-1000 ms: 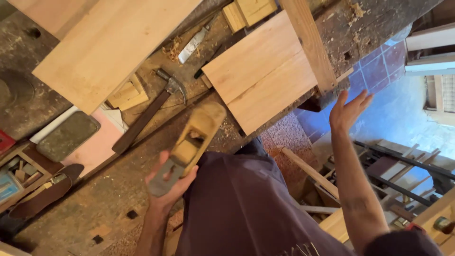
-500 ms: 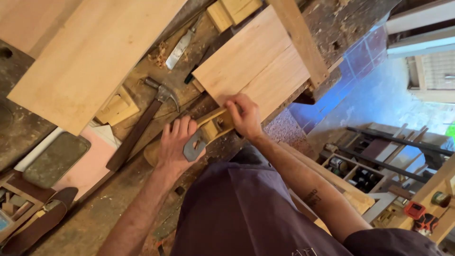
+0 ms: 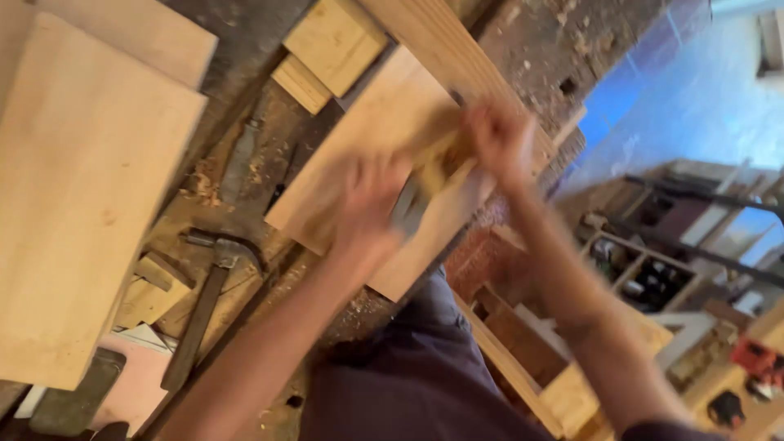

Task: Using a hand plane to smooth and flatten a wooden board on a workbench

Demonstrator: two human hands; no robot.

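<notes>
Both bare arms stretch forward, close together. The left hand is curled, its fingers closed in a grip. The right hand is a little further ahead, also closed. Both hands look blurred.

No label, sign or screen shows on the workbench itself. The nearest to packaging is the open wooden crate on the floor to the right, below the bench edge: a shallow, compartmented box holding dark, rounded containers (too blurred to tell their kind). At the far right edge stands a small red and dark object, possibly a boxed or cased tool, but motion blur hides its form. At the lower left corner lies a flat pink sheet, plain, with no visible print
</notes>
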